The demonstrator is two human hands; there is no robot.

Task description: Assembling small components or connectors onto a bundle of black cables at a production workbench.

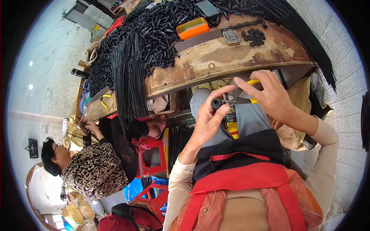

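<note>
My left hand [208,122] is closed around a short black tubular piece [216,103], its round open end facing up between thumb and forefinger. My right hand [269,95] grips yellow-handled pliers [242,99], one handle under the fingers. Their metal jaws meet the left fingertips beside the black piece. Thin silvery bits show at the jaws, too small to name surely. Both hands are above my lap, just in front of the wooden bench's near edge [181,89].
Black tubular parts [162,40] heap over the bench, with bundles of black rods [129,77] hanging off it. An orange box [192,29], a tin of small metal bits [231,36] and black rings [253,37] lie ahead. A co-worker [96,165] sits left beside red stools [152,154].
</note>
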